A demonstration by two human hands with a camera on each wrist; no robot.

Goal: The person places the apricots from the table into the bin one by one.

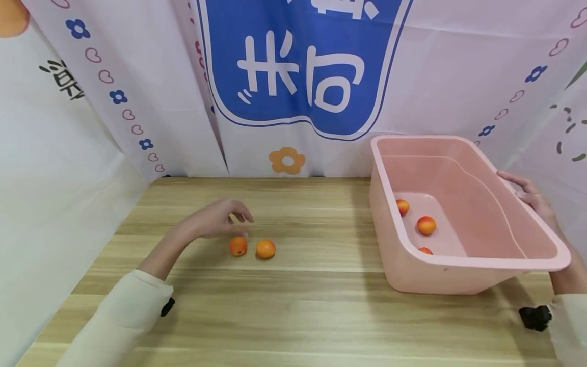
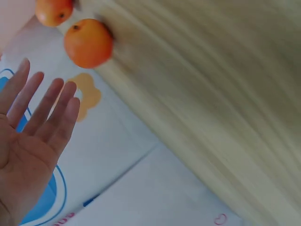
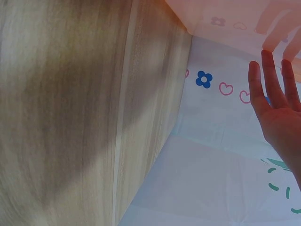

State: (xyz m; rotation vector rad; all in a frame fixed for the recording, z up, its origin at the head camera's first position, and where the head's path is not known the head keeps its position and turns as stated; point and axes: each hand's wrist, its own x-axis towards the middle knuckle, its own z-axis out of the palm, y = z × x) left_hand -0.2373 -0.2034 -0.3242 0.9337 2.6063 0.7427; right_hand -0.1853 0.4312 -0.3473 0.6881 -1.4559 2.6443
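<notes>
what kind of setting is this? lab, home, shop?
Likely a staged recording booth, not a home: a light wooden tabletop enclosed by printed white fabric backdrops with flowers and hearts, holding only a pink plastic tub and small orange fruits.

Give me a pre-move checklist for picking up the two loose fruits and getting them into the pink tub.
1. Left hand free to take a fruit: ok, fingers relaxed, holding nothing.
2. Two orange fruits reachable on the table: ok, the hand hovers just above and left of them.
3. Pink tub steadied: ok, right hand rests on its far right rim and the tub is tilted.
4. Room in the tub: ok, only three fruits inside.
5. Grip on the rim firm: cannot tell.
</notes>
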